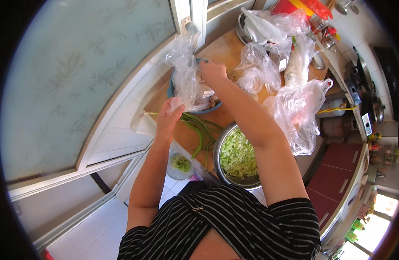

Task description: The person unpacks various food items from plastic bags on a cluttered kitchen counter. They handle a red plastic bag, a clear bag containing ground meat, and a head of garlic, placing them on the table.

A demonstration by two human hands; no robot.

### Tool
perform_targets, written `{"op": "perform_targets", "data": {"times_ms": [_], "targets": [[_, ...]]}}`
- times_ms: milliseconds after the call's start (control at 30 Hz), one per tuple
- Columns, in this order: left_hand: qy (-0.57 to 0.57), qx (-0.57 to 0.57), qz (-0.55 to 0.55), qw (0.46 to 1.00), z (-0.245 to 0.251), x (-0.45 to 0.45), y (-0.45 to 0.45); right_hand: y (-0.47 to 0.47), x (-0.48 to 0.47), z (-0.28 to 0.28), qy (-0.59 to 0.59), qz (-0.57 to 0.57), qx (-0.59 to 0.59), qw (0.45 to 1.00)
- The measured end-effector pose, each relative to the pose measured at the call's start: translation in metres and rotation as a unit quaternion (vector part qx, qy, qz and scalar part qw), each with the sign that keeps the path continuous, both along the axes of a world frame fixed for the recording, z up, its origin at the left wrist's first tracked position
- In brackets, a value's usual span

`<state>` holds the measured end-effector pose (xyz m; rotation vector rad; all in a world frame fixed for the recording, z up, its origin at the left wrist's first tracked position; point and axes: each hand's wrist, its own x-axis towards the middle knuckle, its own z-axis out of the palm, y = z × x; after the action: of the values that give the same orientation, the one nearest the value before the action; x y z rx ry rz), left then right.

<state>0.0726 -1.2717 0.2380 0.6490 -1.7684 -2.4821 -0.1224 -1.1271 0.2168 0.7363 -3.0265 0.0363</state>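
My left hand (171, 110) grips the lower part of a clear plastic bag (185, 78) that stretches up over a blue basin (170, 88). My right hand (213, 73) is at the basin's far right rim, its fingers bent; what lies under them is hidden. Inside the basin are garlic bulbs (214, 100) and a packet with a label. Green scallions (199, 130) lie on the wooden table (227, 45) just below the basin. Nearer to me a steel bowl (217, 159) holds chopped pale green vegetable (238, 152), partly behind my right forearm.
Several filled plastic bags (300, 113) lie along the table's right side, one around a long white vegetable (296, 70). A metal bowl (242, 27) stands at the far end. Below the table's left edge is a container with green scraps (181, 163). A frosted glass door (85, 71) borders the left.
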Motion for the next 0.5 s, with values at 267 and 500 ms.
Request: {"op": "perform_targets", "data": {"times_ms": [267,500], "targets": [[-0.012,0.008,0.005,1.0,0.004,0.01,-0.003,0.017,0.023,0.057,-0.103,-0.051,-0.133,0.984],[0.037,0.038,-0.059,0.997,0.009,0.016,-0.008,0.053,0.017,0.049,-0.269,-0.1,-0.558,0.779]]}}
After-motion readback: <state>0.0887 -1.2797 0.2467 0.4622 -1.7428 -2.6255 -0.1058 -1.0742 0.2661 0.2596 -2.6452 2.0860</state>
